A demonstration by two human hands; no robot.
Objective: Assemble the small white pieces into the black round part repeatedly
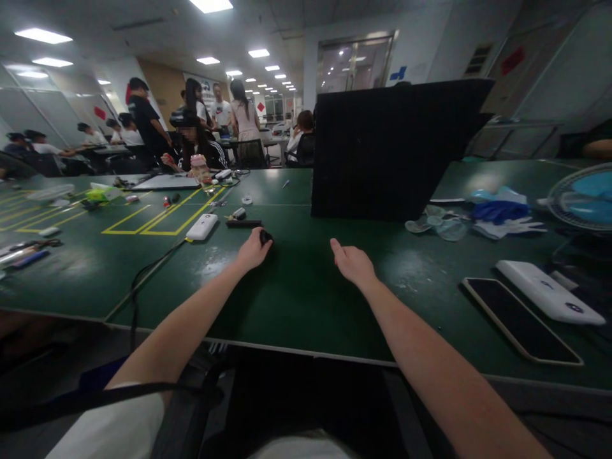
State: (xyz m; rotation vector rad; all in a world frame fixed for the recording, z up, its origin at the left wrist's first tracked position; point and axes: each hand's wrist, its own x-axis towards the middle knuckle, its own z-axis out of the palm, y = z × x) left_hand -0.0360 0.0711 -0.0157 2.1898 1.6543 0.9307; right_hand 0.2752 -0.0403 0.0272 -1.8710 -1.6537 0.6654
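Bare forearms [459,382] reach in from lower left and lower right. Mid-frame, the left hand [253,252] closes round a small black object [266,238] near a dark bar [243,224]; the right hand [354,264] is half curled, whether holding anything I cannot tell. Marks on the white device [549,292], lower right, are illegible. Green desk [306,306] surface spans between the hands, its near edge lower middle, a black panel [373,153] upper right
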